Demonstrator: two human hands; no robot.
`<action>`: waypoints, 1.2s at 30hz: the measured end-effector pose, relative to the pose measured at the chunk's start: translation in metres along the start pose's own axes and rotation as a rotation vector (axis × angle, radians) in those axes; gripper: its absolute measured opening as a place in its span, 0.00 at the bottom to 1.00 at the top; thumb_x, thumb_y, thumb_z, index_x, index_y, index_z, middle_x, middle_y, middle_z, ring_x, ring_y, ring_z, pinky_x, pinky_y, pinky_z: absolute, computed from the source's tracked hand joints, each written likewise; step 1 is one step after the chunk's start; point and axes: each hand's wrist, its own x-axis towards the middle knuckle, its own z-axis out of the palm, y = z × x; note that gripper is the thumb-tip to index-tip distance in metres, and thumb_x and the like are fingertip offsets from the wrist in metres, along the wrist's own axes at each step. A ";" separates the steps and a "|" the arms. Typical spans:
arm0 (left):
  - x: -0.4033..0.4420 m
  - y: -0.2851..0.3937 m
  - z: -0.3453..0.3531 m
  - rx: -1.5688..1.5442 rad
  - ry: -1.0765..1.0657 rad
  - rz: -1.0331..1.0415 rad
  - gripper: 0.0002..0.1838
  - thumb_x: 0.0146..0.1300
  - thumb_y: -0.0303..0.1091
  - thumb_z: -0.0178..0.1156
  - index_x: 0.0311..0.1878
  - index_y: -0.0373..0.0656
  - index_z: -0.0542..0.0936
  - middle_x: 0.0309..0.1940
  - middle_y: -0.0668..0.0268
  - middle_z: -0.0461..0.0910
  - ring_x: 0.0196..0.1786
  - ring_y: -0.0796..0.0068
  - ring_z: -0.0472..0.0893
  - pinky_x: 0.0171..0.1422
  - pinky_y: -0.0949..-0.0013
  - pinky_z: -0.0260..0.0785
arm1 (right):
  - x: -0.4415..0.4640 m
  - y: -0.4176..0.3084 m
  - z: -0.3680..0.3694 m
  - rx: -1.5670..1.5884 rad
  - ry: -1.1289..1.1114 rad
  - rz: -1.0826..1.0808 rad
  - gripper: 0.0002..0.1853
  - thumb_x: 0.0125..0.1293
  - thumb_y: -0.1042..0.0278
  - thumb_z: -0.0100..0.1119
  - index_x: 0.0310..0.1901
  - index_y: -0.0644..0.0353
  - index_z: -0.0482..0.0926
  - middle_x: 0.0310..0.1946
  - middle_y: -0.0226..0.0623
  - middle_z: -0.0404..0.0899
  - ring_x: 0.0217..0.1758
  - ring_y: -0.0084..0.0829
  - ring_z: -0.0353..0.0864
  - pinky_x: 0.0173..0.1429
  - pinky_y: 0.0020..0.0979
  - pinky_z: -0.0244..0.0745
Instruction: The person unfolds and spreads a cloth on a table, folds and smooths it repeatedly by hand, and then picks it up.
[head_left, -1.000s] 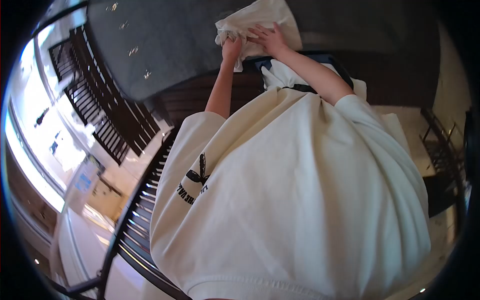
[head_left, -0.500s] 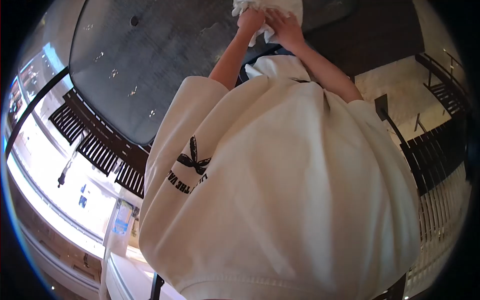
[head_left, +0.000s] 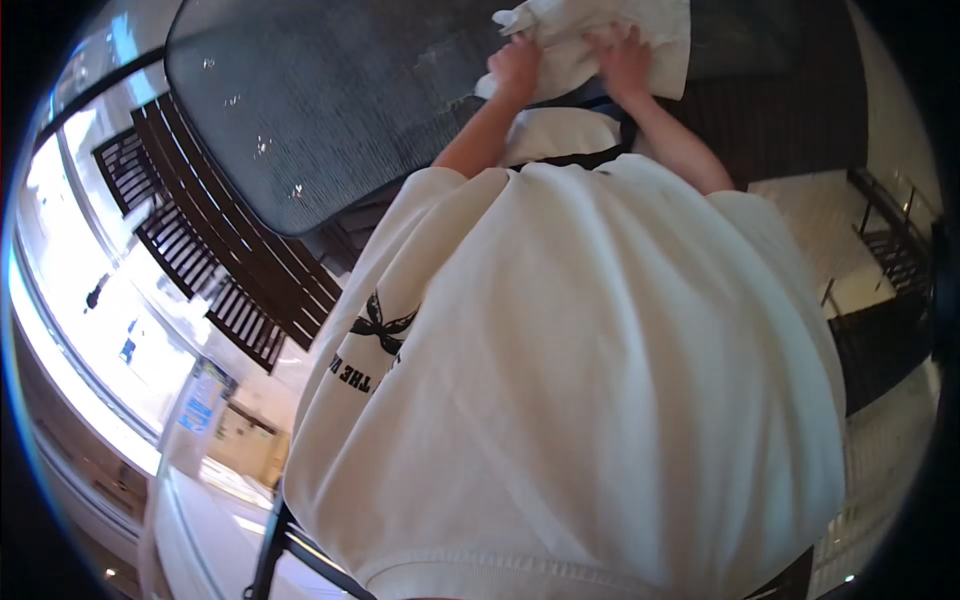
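Note:
A white cloth lies spread and wrinkled on the dark grey tabletop at the top of the view. My left hand is closed, its fingers curled on the cloth's left part. To its right, my right hand rests on the cloth with its fingers stretched and apart. Some of the cloth's far edge falls outside the frame.
My white shirt fills the lower middle. Small shiny spots dot the tabletop's left side. Dark slatted chairs stand at the left, and more dark furniture is at the right.
The cloth was bunched under both hands and now lies more spread out. My hands have moved apart and sit slightly lower and farther right in view. The camera view has shifted.

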 end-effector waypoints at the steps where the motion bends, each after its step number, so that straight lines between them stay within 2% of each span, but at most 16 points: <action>1: 0.001 -0.032 -0.006 0.032 0.031 -0.041 0.21 0.62 0.50 0.47 0.46 0.41 0.71 0.32 0.53 0.83 0.39 0.49 0.82 0.43 0.49 0.73 | 0.003 -0.019 -0.002 0.008 -0.001 -0.071 0.33 0.57 0.70 0.54 0.64 0.26 0.63 0.65 0.45 0.57 0.68 0.59 0.56 0.64 0.63 0.55; 2: 0.000 -0.068 -0.011 0.066 0.052 -0.049 0.21 0.62 0.50 0.47 0.46 0.41 0.71 0.32 0.53 0.83 0.38 0.50 0.83 0.42 0.50 0.73 | 0.006 -0.040 -0.016 0.064 -0.049 -0.168 0.36 0.50 0.64 0.64 0.62 0.23 0.65 0.67 0.42 0.56 0.68 0.59 0.53 0.66 0.65 0.49; 5: -0.029 -0.161 -0.036 0.066 0.057 -0.193 0.22 0.62 0.51 0.47 0.47 0.41 0.71 0.33 0.53 0.83 0.39 0.50 0.82 0.42 0.48 0.72 | 0.016 -0.107 -0.017 0.264 0.011 -0.404 0.39 0.48 0.63 0.65 0.63 0.22 0.64 0.66 0.41 0.57 0.69 0.59 0.52 0.67 0.62 0.48; 7: -0.059 -0.214 -0.035 -0.006 0.091 -0.379 0.22 0.62 0.51 0.47 0.47 0.40 0.71 0.35 0.52 0.82 0.41 0.50 0.82 0.43 0.48 0.72 | 0.030 -0.143 -0.021 0.334 -0.067 -0.556 0.40 0.48 0.63 0.65 0.64 0.23 0.63 0.66 0.39 0.59 0.70 0.56 0.52 0.68 0.61 0.48; 9: -0.089 -0.242 -0.032 -0.080 0.118 -0.553 0.23 0.62 0.51 0.47 0.47 0.40 0.71 0.36 0.51 0.82 0.42 0.50 0.82 0.44 0.47 0.72 | 0.048 -0.172 -0.023 0.230 -0.190 -0.840 0.40 0.47 0.63 0.66 0.64 0.25 0.64 0.66 0.36 0.59 0.69 0.52 0.54 0.68 0.61 0.48; 10: -0.107 -0.251 -0.028 -0.117 0.137 -0.609 0.22 0.62 0.49 0.47 0.45 0.39 0.72 0.35 0.51 0.82 0.41 0.51 0.82 0.43 0.50 0.72 | 0.055 -0.186 -0.030 0.198 -0.169 -0.925 0.39 0.46 0.64 0.66 0.63 0.27 0.65 0.62 0.34 0.63 0.66 0.46 0.60 0.67 0.59 0.52; 11: -0.121 -0.256 -0.022 -0.152 0.151 -0.657 0.21 0.61 0.48 0.48 0.44 0.38 0.72 0.35 0.51 0.82 0.40 0.52 0.82 0.42 0.52 0.73 | 0.063 -0.198 -0.034 0.190 -0.176 -0.976 0.39 0.46 0.64 0.66 0.63 0.27 0.65 0.62 0.34 0.63 0.66 0.46 0.60 0.67 0.59 0.52; 13: -0.133 -0.256 0.003 -0.216 0.125 -0.724 0.22 0.63 0.50 0.46 0.45 0.37 0.71 0.36 0.50 0.81 0.40 0.51 0.82 0.44 0.51 0.73 | 0.070 -0.214 -0.036 -0.046 -0.237 -1.018 0.35 0.48 0.65 0.63 0.61 0.28 0.67 0.58 0.33 0.66 0.62 0.41 0.64 0.63 0.56 0.60; 14: -0.135 -0.249 0.010 -0.324 0.156 -0.774 0.23 0.63 0.50 0.45 0.46 0.37 0.70 0.38 0.49 0.81 0.42 0.48 0.81 0.46 0.48 0.72 | 0.067 -0.216 -0.033 -0.057 -0.255 -1.050 0.35 0.48 0.65 0.63 0.61 0.28 0.67 0.58 0.33 0.66 0.62 0.41 0.64 0.63 0.56 0.60; 16: -0.132 -0.236 0.017 -0.486 0.194 -0.836 0.24 0.64 0.50 0.45 0.48 0.36 0.67 0.39 0.45 0.80 0.44 0.43 0.80 0.49 0.45 0.70 | 0.071 -0.210 -0.027 -0.005 -0.221 -1.009 0.30 0.55 0.67 0.57 0.60 0.27 0.67 0.53 0.33 0.69 0.58 0.39 0.67 0.56 0.53 0.67; 19: -0.128 -0.222 0.019 -0.495 0.269 -0.884 0.23 0.64 0.49 0.46 0.48 0.35 0.67 0.38 0.43 0.80 0.43 0.43 0.80 0.48 0.46 0.70 | 0.079 -0.195 -0.011 -0.008 -0.167 -1.112 0.28 0.59 0.69 0.50 0.61 0.26 0.67 0.52 0.32 0.70 0.57 0.39 0.68 0.54 0.51 0.69; 23: -0.132 -0.223 0.026 -0.508 0.247 -0.777 0.23 0.63 0.48 0.48 0.48 0.35 0.67 0.38 0.42 0.79 0.44 0.41 0.79 0.50 0.45 0.70 | 0.095 -0.175 -0.014 -0.028 -0.206 -1.204 0.28 0.61 0.71 0.47 0.61 0.26 0.67 0.49 0.35 0.71 0.53 0.40 0.72 0.49 0.47 0.75; 28: -0.124 -0.191 0.038 -0.481 0.296 -0.736 0.24 0.63 0.49 0.48 0.48 0.35 0.68 0.37 0.42 0.79 0.44 0.42 0.79 0.49 0.45 0.70 | 0.095 -0.141 -0.006 0.140 -0.113 -1.196 0.27 0.60 0.70 0.48 0.60 0.27 0.68 0.41 0.40 0.70 0.46 0.40 0.76 0.36 0.36 0.81; 31: -0.106 -0.125 0.055 -0.468 0.320 -0.724 0.24 0.63 0.50 0.48 0.48 0.36 0.67 0.35 0.43 0.80 0.42 0.43 0.79 0.48 0.45 0.71 | 0.090 -0.077 -0.005 0.105 -0.090 -1.134 0.26 0.60 0.71 0.49 0.58 0.28 0.69 0.41 0.39 0.70 0.46 0.40 0.77 0.36 0.36 0.81; 34: -0.078 -0.026 0.054 -0.468 0.407 -0.690 0.20 0.64 0.45 0.46 0.49 0.38 0.64 0.33 0.46 0.80 0.38 0.43 0.80 0.44 0.46 0.71 | 0.089 0.023 -0.008 0.173 -0.071 -1.056 0.26 0.60 0.71 0.48 0.59 0.29 0.69 0.42 0.40 0.70 0.47 0.39 0.77 0.38 0.36 0.80; 36: -0.059 0.045 0.061 -0.472 0.445 -0.580 0.19 0.64 0.44 0.46 0.49 0.38 0.65 0.32 0.46 0.80 0.39 0.43 0.80 0.43 0.47 0.72 | 0.072 0.094 -0.038 0.048 -0.167 -0.886 0.26 0.60 0.70 0.48 0.59 0.29 0.68 0.44 0.40 0.70 0.47 0.40 0.77 0.40 0.37 0.80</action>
